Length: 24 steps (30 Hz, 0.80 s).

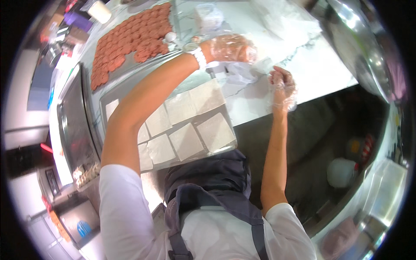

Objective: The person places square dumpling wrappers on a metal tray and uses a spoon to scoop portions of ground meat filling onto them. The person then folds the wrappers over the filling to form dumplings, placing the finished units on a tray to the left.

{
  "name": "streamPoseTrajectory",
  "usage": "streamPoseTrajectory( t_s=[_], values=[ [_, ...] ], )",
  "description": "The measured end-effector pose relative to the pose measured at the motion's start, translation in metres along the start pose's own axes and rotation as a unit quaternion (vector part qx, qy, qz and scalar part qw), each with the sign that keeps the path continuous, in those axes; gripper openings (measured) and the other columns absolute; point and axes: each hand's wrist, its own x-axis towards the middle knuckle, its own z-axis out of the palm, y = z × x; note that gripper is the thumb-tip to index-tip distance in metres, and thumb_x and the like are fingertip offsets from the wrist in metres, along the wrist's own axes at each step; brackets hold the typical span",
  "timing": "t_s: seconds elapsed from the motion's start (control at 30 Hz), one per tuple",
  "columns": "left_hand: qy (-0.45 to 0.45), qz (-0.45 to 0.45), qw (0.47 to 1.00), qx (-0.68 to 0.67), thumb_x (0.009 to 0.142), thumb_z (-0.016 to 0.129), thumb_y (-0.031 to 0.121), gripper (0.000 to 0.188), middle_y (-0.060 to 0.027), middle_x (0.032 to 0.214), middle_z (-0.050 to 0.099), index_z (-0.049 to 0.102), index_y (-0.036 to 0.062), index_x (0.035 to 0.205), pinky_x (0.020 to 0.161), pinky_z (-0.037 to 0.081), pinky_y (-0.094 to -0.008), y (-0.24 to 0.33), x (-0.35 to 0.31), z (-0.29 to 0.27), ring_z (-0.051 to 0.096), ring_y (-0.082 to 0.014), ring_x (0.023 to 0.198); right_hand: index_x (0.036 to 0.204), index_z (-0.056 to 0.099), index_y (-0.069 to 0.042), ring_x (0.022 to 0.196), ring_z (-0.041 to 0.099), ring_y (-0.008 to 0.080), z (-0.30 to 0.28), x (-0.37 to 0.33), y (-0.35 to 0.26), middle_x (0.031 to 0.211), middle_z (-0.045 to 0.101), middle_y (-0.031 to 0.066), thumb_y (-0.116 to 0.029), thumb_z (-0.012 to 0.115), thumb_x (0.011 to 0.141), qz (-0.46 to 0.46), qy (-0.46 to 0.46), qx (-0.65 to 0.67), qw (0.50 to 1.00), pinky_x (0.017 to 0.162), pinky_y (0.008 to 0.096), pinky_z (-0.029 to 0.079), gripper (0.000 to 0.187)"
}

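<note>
Over the marble table, my left hand (234, 48), in a loose clear plastic glove, is stretched to the right with its fingertips curled in. The glove's glare hides what they hold, if anything. Lower and to the right is my right hand (283, 84), gloved the same way, with fingers pinched together. A small whitish translucent film (262, 66) lies between the two hands, near both sets of fingertips. Under my left hand rests a crumpled white plastic piece (239, 73). My left forearm crosses a metal tray (169, 129) of flat white squares (186, 141), hiding some of them.
Rows of pinkish-red patties (136, 34) cover another tray at the far left. A clear tub (208, 18) stands behind my left hand, near a plastic bag (281, 19). Large metal bowls (353, 26) line the right. An empty dark tray (78, 117) stands left.
</note>
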Motion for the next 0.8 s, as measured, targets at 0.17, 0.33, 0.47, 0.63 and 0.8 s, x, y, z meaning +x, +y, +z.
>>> streamPoseTrajectory(
  t_s=[0.17, 0.33, 0.47, 0.63, 0.8],
  values=[
    [0.088, -0.047, 0.985, -0.141, 0.085, 0.054, 0.032, 0.025, -0.0069, 0.078, 0.064, 0.06, 0.0081, 0.084, 0.07, 0.052, -0.0327, 0.007, -0.003, 0.016, 0.064, -0.0219, 0.075, 0.102, 0.062, 0.004, 0.07, 0.056, 0.0107, 0.002, -0.004, -0.006, 0.083, 0.062, 0.0085, -0.008, 0.056, 0.088, 0.003, 0.019, -0.074, 0.997, 0.066, 0.0232, 0.047, 0.02],
    [0.016, 0.032, 0.988, 0.148, 0.082, 0.054, 0.018, 0.012, -0.0079, 0.069, 0.061, 0.058, 0.007, 0.083, 0.051, 0.052, -0.0304, 0.004, 0.007, 0.015, 0.063, -0.0177, 0.065, 0.104, 0.061, 0.003, 0.071, 0.056, 0.0096, 0.0, -0.006, -0.007, 0.084, 0.063, 0.0076, -0.009, 0.055, 0.09, -0.022, -0.003, -0.081, 0.996, 0.066, 0.0209, 0.046, 0.02],
    [-0.046, -0.14, 0.989, 0.009, 0.082, 0.055, 0.015, 0.01, -0.0069, 0.072, 0.061, 0.056, 0.0055, 0.083, 0.054, 0.052, -0.0293, -0.007, 0.02, 0.009, 0.063, -0.0175, 0.068, 0.102, 0.061, 0.005, 0.07, 0.056, 0.0105, -0.001, -0.003, -0.003, 0.082, 0.062, 0.0077, -0.01, 0.056, 0.089, -0.019, 0.016, -0.054, 0.998, 0.065, 0.0221, 0.046, 0.02],
    [0.084, -0.413, 0.863, -0.278, 0.081, 0.062, 0.026, 0.025, -0.0137, 0.076, 0.064, 0.059, 0.0041, 0.091, 0.07, 0.052, -0.0357, -0.029, 0.029, 0.017, 0.064, -0.0284, 0.072, 0.101, 0.061, 0.005, 0.067, 0.054, 0.0104, 0.003, -0.004, -0.007, 0.08, 0.061, 0.0083, -0.006, 0.054, 0.089, -0.024, 0.007, -0.084, 0.996, 0.063, 0.0228, 0.044, 0.018],
    [0.165, -0.578, 0.748, -0.282, 0.085, 0.053, 0.034, 0.029, -0.0158, 0.085, 0.066, 0.059, 0.0065, 0.092, 0.071, 0.048, -0.0402, -0.06, 0.026, -0.015, 0.064, -0.0274, 0.078, 0.1, 0.061, 0.005, 0.067, 0.055, 0.0107, 0.01, -0.006, -0.012, 0.08, 0.061, 0.0089, -0.007, 0.055, 0.088, -0.036, -0.008, -0.048, 0.998, 0.063, 0.0228, 0.045, 0.018]
  ],
)
